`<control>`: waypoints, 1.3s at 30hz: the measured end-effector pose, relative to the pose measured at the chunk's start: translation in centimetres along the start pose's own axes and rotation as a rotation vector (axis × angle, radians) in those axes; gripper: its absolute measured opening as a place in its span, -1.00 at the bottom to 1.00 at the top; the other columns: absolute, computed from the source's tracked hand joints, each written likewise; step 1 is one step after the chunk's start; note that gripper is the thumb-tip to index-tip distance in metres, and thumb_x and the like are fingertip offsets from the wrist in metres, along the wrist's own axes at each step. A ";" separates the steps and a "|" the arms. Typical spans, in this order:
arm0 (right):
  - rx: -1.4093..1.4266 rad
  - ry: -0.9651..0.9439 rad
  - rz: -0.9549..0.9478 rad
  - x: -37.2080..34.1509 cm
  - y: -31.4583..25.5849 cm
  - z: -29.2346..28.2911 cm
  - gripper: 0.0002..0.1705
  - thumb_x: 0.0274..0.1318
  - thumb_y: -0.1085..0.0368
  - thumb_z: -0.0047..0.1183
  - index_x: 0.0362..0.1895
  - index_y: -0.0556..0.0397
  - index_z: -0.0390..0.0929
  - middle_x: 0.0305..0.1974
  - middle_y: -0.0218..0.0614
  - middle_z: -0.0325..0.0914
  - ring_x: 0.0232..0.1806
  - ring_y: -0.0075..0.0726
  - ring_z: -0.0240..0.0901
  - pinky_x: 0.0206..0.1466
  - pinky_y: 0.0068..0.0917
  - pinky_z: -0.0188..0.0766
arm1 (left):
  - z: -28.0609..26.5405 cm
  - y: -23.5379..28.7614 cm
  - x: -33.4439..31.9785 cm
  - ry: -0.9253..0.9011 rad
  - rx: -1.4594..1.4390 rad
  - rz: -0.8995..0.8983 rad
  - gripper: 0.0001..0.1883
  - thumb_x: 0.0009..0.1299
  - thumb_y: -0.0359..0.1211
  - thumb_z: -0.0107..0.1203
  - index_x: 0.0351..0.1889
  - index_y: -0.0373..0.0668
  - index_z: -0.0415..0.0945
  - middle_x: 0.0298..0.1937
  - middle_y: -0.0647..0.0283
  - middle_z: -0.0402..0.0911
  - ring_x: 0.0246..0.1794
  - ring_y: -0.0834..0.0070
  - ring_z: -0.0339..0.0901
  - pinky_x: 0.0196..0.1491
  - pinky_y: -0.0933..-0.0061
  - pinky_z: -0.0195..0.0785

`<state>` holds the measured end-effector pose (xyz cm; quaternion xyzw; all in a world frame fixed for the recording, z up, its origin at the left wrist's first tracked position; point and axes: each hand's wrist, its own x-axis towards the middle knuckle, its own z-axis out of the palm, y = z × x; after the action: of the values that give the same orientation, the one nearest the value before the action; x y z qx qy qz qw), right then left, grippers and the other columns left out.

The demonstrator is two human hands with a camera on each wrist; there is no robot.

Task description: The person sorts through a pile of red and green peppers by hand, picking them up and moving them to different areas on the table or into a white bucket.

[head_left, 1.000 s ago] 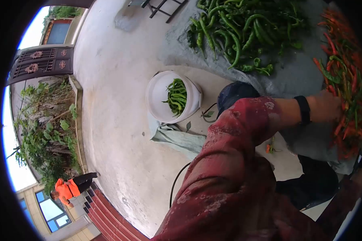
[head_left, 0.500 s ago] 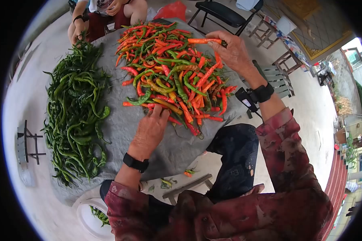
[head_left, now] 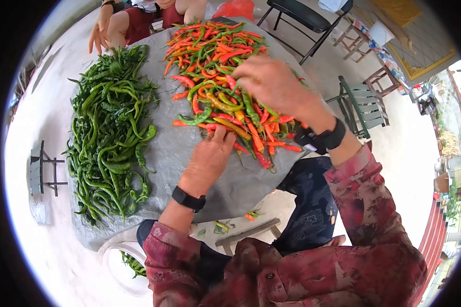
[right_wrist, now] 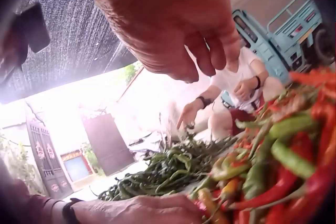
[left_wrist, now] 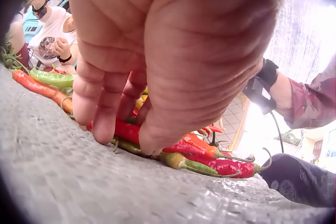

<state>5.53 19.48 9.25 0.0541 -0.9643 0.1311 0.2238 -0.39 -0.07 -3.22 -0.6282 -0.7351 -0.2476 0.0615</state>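
A heap of red, orange and green chili peppers point(head_left: 215, 53) lies on a grey woven sheet point(head_left: 171, 179). My left hand point(head_left: 207, 161) is at the heap's near edge, its fingers and thumb bent around a red chili pepper point(left_wrist: 126, 130) close to the sheet. Above the right part of the heap, my right hand point(head_left: 276, 87) is blurred. In the right wrist view its fingers point(right_wrist: 202, 53) hang loosely bent with nothing between them. A long pile of green chili peppers point(head_left: 107, 123) lies to the left on the same sheet.
Across the sheet sits another person, one hand point(head_left: 101, 33) over the green pile's far end. A white bucket point(head_left: 105, 256) holding green peppers stands at lower left. Slatted green chair point(head_left: 369, 108) and black folding chair point(head_left: 302, 15) stand at right; a small stool point(head_left: 248, 235) is below.
My view has swung from the bucket side back over both piles. The right hand has let go of an orange-red pepper and moved left over the heap. The left stays at its edge.
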 end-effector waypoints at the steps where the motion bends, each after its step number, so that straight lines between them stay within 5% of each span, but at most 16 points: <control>1: -0.009 -0.048 -0.069 0.6 -1.1 1.6 -0.82 0.02 0.33 0.12 -0.23 0.02 0.58 -0.29 -0.28 0.54 -0.14 -0.08 0.45 -0.07 -0.19 0.41 | 0.0 0.0 -0.1 -0.055 0.007 -0.023 -0.70 0.17 -0.55 0.07 -0.11 -0.22 0.39 -0.14 0.09 0.40 -0.18 0.16 0.57 -0.25 0.28 0.53; 8: -0.181 -0.370 -0.156 2.0 -3.2 11.7 -0.66 -0.17 0.20 0.32 -0.26 -0.02 0.55 -0.32 -0.34 0.53 -0.18 -0.16 0.43 -0.14 -0.22 0.37 | 0.3 -0.2 -0.9 -0.123 0.080 -0.025 -0.63 0.19 -0.51 0.06 0.00 -0.23 0.44 -0.06 0.04 0.46 -0.17 0.21 0.59 -0.21 0.30 0.53; 12: -0.278 -0.281 -0.156 2.5 -2.5 14.2 -0.61 -0.29 0.13 0.39 -0.34 -0.02 0.54 -0.34 -0.34 0.53 -0.14 -0.20 0.46 -0.17 -0.21 0.36 | -0.1 0.6 -0.6 -0.068 0.180 -0.017 -0.63 0.17 -0.50 0.07 -0.01 -0.23 0.48 -0.05 0.07 0.47 -0.20 0.25 0.60 -0.24 0.32 0.54; 14: -0.275 -0.272 -0.156 3.1 -2.3 15.0 -0.68 -0.29 0.20 0.35 -0.41 0.03 0.54 -0.40 -0.29 0.52 -0.23 -0.16 0.50 -0.26 -0.20 0.38 | -1.1 0.9 -0.5 -0.146 0.144 -0.051 -0.63 0.15 -0.51 0.07 -0.02 -0.23 0.49 -0.04 0.09 0.48 -0.20 0.28 0.59 -0.22 0.34 0.54; 17: -0.251 -0.527 0.008 3.9 -2.5 14.5 -0.77 -0.33 0.30 0.23 -0.46 0.06 0.53 -0.44 -0.21 0.52 -0.34 -0.11 0.52 -0.38 -0.18 0.37 | -0.8 0.6 -0.6 -0.106 0.121 -0.018 -0.62 0.15 -0.51 0.06 -0.02 -0.23 0.49 -0.04 0.10 0.47 -0.19 0.28 0.58 -0.22 0.37 0.54; 19: -0.190 -0.224 -0.047 3.1 -2.2 14.5 -0.78 -0.37 0.34 0.10 -0.46 0.09 0.52 -0.46 -0.14 0.51 -0.38 -0.02 0.53 -0.40 -0.13 0.40 | -0.3 0.2 -0.8 -0.091 0.089 -0.019 -0.62 0.14 -0.52 0.06 -0.02 -0.22 0.47 -0.05 0.10 0.48 -0.19 0.27 0.58 -0.20 0.36 0.53; 20: -0.209 -0.220 -0.042 2.8 -1.9 14.5 -0.78 -0.37 0.34 0.10 -0.46 0.09 0.52 -0.46 -0.14 0.51 -0.38 -0.02 0.53 -0.40 -0.13 0.40 | -0.1 0.2 -0.8 -0.082 0.053 -0.024 -0.61 0.13 -0.53 0.06 -0.02 -0.22 0.46 -0.06 0.11 0.48 -0.18 0.25 0.57 -0.18 0.35 0.53; 22: -0.075 0.014 0.118 2.8 -2.4 12.5 -0.80 -0.31 0.31 0.09 -0.47 0.12 0.50 -0.43 -0.13 0.53 -0.33 0.02 0.53 -0.31 -0.09 0.45 | 0.3 -0.1 -0.8 -0.088 0.052 -0.006 -0.59 0.12 -0.54 0.07 0.00 -0.21 0.45 -0.07 0.12 0.48 -0.17 0.24 0.57 -0.16 0.34 0.52; 27: -0.038 0.243 0.334 2.0 -2.0 8.2 -0.79 -0.13 0.27 0.03 -0.44 0.19 0.42 -0.40 -0.01 0.49 -0.31 0.14 0.50 -0.26 -0.06 0.44 | -0.9 -0.2 -0.4 -0.151 -0.018 -0.012 -0.54 0.07 -0.54 0.15 0.00 -0.22 0.44 -0.14 0.12 0.49 -0.12 0.15 0.54 -0.09 0.29 0.48; 30: 0.061 0.375 0.433 0.7 -1.2 5.9 -0.75 -0.02 0.25 0.01 -0.45 0.22 0.36 -0.45 0.00 0.44 -0.38 0.08 0.48 -0.30 -0.11 0.38 | -1.7 -0.2 -0.2 -0.121 -0.073 0.015 -0.57 0.07 -0.54 0.15 -0.03 -0.22 0.45 -0.15 0.11 0.49 -0.14 0.10 0.54 -0.13 0.22 0.49; 32: 0.344 0.446 0.576 -0.5 -0.6 3.6 -0.71 0.04 0.23 0.03 -0.45 0.25 0.32 -0.49 -0.03 0.37 -0.45 -0.08 0.41 -0.36 -0.20 0.30 | -2.1 -0.4 0.0 -0.115 -0.086 0.021 -0.59 0.08 -0.54 0.15 -0.04 -0.22 0.46 -0.14 0.09 0.50 -0.16 0.07 0.54 -0.16 0.19 0.49; 33: 0.300 0.423 0.626 -1.3 0.4 2.8 -0.73 0.10 0.24 0.03 -0.41 0.24 0.37 -0.51 -0.19 0.38 -0.46 -0.33 0.33 -0.39 -0.34 0.25 | -2.2 -0.4 0.1 -0.114 -0.101 0.002 -0.61 0.10 -0.55 0.14 -0.05 -0.21 0.47 -0.14 0.08 0.51 -0.19 0.05 0.55 -0.20 0.15 0.49; 34: 0.291 0.439 0.630 -2.0 1.1 2.4 -0.73 0.10 0.24 0.03 -0.41 0.24 0.37 -0.51 -0.19 0.38 -0.46 -0.33 0.33 -0.39 -0.34 0.25 | -2.4 -0.2 0.3 -0.113 -0.099 0.020 -0.61 0.10 -0.55 0.14 -0.05 -0.21 0.47 -0.14 0.08 0.51 -0.19 0.05 0.55 -0.20 0.15 0.49; 36: 0.958 0.662 0.701 -3.5 1.9 2.1 -0.80 0.10 0.28 -0.02 -0.35 0.20 0.42 -0.46 -0.23 0.47 -0.47 -0.33 0.39 -0.37 -0.32 0.29 | -2.8 0.1 0.7 -0.052 -0.157 -0.110 -0.78 0.14 -0.53 0.13 -0.23 -0.20 0.51 -0.25 0.12 0.52 -0.26 0.11 0.56 -0.24 0.20 0.50; 37: 1.116 0.775 0.674 -4.1 2.4 2.7 -0.81 0.16 0.26 0.00 -0.33 0.17 0.45 -0.48 -0.41 0.42 -0.46 -0.57 0.30 -0.40 -0.43 0.25 | -3.0 0.2 0.8 -0.035 -0.169 -0.127 -0.81 0.17 -0.52 0.12 -0.23 -0.18 0.51 -0.28 0.09 0.52 -0.32 0.04 0.55 -0.29 0.15 0.47; 39: 1.186 0.796 0.770 -5.4 2.7 3.9 -0.81 0.16 0.26 0.00 -0.34 0.16 0.45 -0.48 -0.42 0.42 -0.47 -0.56 0.29 -0.40 -0.43 0.24 | -2.7 -0.2 0.9 -0.021 -0.160 -0.136 -0.80 0.17 -0.53 0.12 -0.23 -0.18 0.51 -0.29 0.10 0.52 -0.33 0.04 0.55 -0.29 0.14 0.46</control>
<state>8.24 21.23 2.85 -0.2224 -0.5336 0.6975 0.4235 -1.37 -0.52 -0.56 -0.5822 -0.7547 -0.3023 -0.0136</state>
